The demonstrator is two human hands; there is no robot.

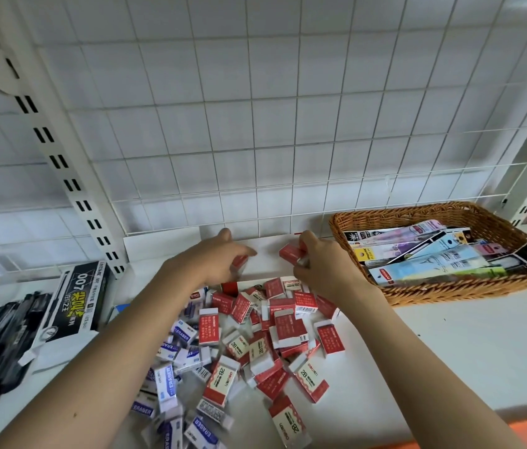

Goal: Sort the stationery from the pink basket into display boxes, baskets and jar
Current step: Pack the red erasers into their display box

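Both hands are out at the back of the white shelf [450, 345], working over a white display box [165, 246] that stands against the wire grid [288, 124]. The right hand [323, 267] pinches a red eraser [289, 252] between fingers and thumb, narrow and firm; the left hand [220, 259] is curled round another red eraser [239, 262], mostly hidden by its own fingers. Below the wrists lies the loose heap — red 2B erasers [271, 335] in the middle and to the right, blue-and-white erasers [174, 367] spilling to the left and toward the near edge. The wicker basket [433, 294] at the right already holds flat packets [433, 254], and a black pen carton [76, 303] stands at the left. The pink basket itself shows only as an orange-pink strip along the bottom, if that is it; I cannot tell. What worries me is the forearms: they pass just above the pile, and a drag on the way back would likely sweep erasers off the near edge. The two colours are also tangled where they meet, so a quick grab could carry a blue one in with the red. And the box looks light — a push from a stacking hand might slide or tip it.
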